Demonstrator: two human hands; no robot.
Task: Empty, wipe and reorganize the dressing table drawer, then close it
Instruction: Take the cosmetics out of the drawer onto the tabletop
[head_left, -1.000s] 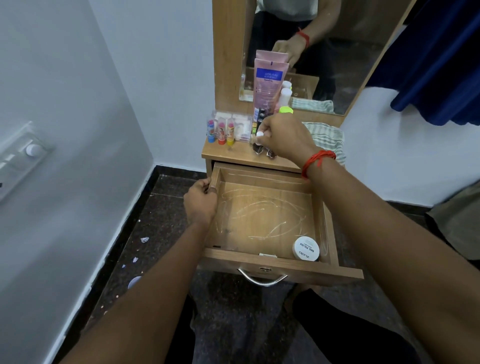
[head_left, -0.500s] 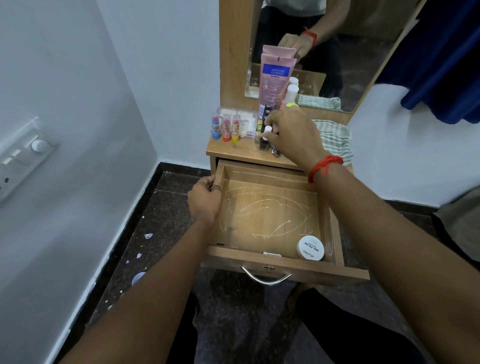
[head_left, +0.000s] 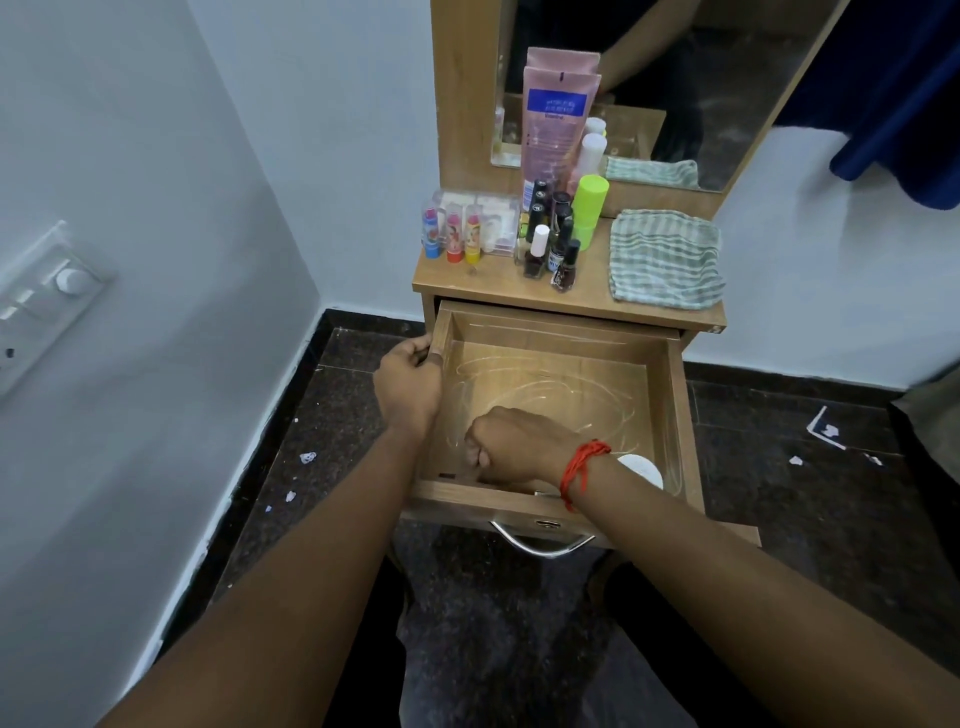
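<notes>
i see the dressing table (head_left: 498, 291) with its drawer (head_left: 675, 415) pulled wide open below the top's front edge. the drawer's wooden floor carries pale curved streaks. a green-and-white striped cloth (head_left: 665, 260) lies folded at the top's right edge. the left hand (head_left: 408, 384) has its fingers curled over the drawer's left wall near the back corner, gripping it. the right hand (head_left: 514, 447), a red thread (head_left: 582, 467) on its wrist, is down inside the drawer by the front left corner. its fingers are curled under, and i cannot tell whether they pinch anything. a tall pink tube (head_left: 553, 130) leans on the mirror (head_left: 727, 78) at the back edge, its blue label too blurred to read. beside it stands a lime-green canister (head_left: 589, 208), then a cluster of dark nail polish bottles (head_left: 550, 244), one white-capped. three small picture-printed sticks (head_left: 449, 236) stand at the left edge, before clear plastic boxes (head_left: 493, 218). a white round tub (head_left: 641, 467) sits near the drawer's front right corner, half hidden by the wrist, its writing covered.
</notes>
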